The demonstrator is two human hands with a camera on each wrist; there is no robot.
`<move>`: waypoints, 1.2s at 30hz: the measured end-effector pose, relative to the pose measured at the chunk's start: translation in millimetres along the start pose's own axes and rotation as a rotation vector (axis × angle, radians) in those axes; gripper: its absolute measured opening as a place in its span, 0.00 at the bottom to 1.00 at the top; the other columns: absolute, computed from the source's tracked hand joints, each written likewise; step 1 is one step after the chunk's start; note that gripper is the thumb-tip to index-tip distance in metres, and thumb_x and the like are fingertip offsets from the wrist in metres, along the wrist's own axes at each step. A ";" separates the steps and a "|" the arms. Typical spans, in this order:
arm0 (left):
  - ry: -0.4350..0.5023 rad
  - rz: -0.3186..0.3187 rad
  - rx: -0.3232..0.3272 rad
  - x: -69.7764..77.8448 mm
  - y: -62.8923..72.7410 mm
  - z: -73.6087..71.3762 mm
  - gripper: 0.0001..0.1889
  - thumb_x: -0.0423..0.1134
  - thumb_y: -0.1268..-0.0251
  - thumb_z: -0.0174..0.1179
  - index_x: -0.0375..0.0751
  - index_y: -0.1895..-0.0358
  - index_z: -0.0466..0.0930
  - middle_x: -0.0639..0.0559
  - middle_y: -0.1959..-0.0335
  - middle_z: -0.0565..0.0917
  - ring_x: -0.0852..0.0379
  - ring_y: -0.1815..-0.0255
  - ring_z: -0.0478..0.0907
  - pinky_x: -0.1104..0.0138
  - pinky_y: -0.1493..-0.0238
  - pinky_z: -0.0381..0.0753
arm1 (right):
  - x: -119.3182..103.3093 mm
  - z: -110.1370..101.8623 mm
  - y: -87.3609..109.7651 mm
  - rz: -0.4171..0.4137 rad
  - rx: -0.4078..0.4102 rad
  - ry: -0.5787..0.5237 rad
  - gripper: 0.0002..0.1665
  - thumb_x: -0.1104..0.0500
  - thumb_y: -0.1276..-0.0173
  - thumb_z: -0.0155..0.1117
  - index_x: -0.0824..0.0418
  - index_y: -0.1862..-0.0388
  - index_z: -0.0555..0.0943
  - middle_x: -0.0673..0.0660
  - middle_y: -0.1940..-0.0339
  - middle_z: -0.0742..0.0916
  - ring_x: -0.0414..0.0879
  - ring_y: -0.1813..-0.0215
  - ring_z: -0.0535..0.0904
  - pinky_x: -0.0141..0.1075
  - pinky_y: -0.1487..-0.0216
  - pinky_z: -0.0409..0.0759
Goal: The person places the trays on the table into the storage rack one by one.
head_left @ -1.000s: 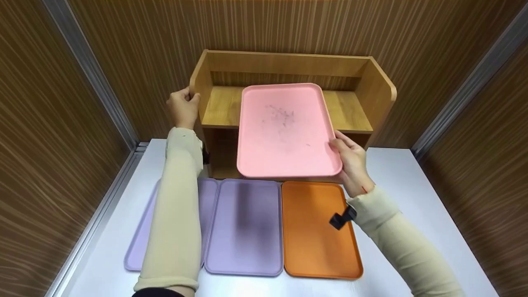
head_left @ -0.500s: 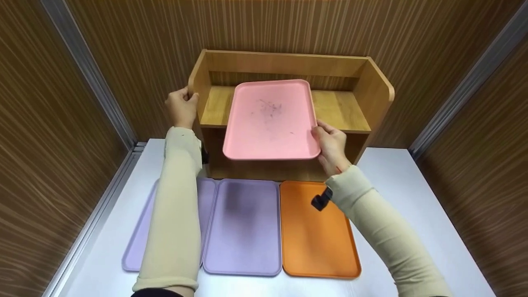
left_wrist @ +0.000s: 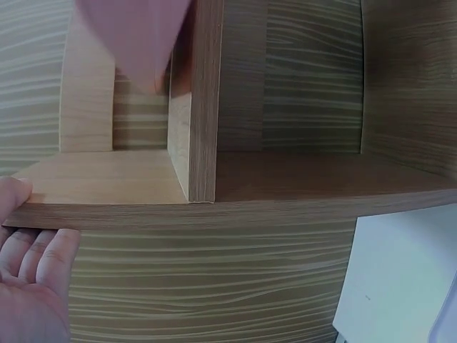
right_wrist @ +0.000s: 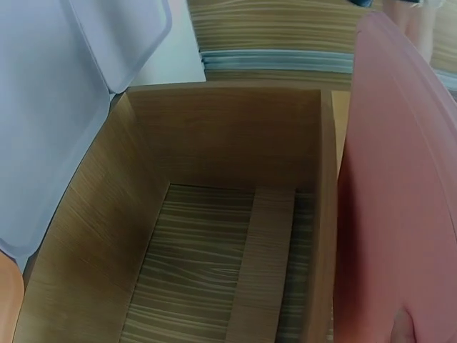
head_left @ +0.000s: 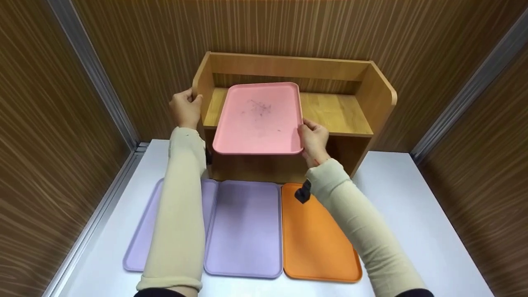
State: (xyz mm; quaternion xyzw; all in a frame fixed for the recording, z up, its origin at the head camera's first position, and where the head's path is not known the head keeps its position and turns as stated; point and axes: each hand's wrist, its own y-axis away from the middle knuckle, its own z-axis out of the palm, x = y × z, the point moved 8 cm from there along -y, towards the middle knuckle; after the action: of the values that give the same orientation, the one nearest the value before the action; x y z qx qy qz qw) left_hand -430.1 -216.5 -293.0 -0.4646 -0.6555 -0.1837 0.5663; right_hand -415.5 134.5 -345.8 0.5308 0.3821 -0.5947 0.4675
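Note:
A pink tray (head_left: 260,123) with dark marks on its face is held by my right hand (head_left: 314,138), which pinches its right edge. The tray is tilted and raised in front of the upper level of a wooden shelf (head_left: 338,113). My left hand (head_left: 185,109) grips the front edge of the shelf's left side panel; in the left wrist view the thumb lies on one side of the panel (left_wrist: 107,214) and the fingers on the other. A fingertip (right_wrist: 403,327) shows against the tray's underside in the right wrist view.
Two purple trays (head_left: 245,231) and an orange tray (head_left: 317,239) lie side by side on the white table (head_left: 396,198) before the shelf. The left sleeve covers part of the leftmost purple tray. Wood-patterned walls (head_left: 288,24) enclose the table at the back and sides.
My right hand has carried the pink tray leftward and toward the shelf, and the tray now looks flatter. The left hand keeps its grip on the shelf's side panel.

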 end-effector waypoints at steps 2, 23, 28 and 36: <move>0.001 0.000 -0.003 0.3 0.3 1.3 0.15 0.35 0.35 0.58 0.39 0.46 0.81 0.44 0.50 0.83 0.54 0.52 0.80 0.66 0.52 0.78 | 0.6 3.0 -1.9 -0.010 0.008 -0.001 0.20 0.70 0.35 0.52 0.72 0.44 0.76 0.69 0.49 0.82 0.47 0.61 0.78 0.29 0.66 0.77; 0.002 0.050 0.015 5.6 4.8 4.1 0.12 0.34 0.35 0.59 0.37 0.52 0.84 0.43 0.55 0.85 0.55 0.60 0.79 0.65 0.56 0.79 | 9.2 26.7 -9.0 0.002 -0.025 -0.086 0.20 0.70 0.33 0.52 0.74 0.42 0.74 0.69 0.47 0.81 0.49 0.58 0.79 0.34 0.60 0.79; -0.018 0.067 0.039 5.4 3.2 0.9 0.10 0.33 0.38 0.60 0.37 0.55 0.85 0.44 0.58 0.86 0.57 0.62 0.79 0.66 0.58 0.77 | 10.4 36.5 -5.2 0.063 -0.094 -0.036 0.23 0.67 0.30 0.50 0.70 0.37 0.71 0.67 0.45 0.80 0.51 0.54 0.79 0.39 0.55 0.80; -0.024 0.057 0.035 6.5 4.4 2.4 0.09 0.34 0.37 0.60 0.38 0.58 0.86 0.44 0.60 0.86 0.59 0.66 0.76 0.69 0.62 0.75 | 14.7 41.8 -8.1 0.134 -0.247 0.003 0.27 0.67 0.28 0.44 0.68 0.31 0.62 0.65 0.38 0.74 0.52 0.46 0.74 0.41 0.45 0.75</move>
State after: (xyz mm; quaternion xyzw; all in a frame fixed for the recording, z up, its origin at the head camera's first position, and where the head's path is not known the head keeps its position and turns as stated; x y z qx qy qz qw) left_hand -427.5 -209.8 -289.0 -0.4755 -0.6519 -0.1505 0.5712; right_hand -434.8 94.8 -354.7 0.4945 0.4167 -0.5097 0.5675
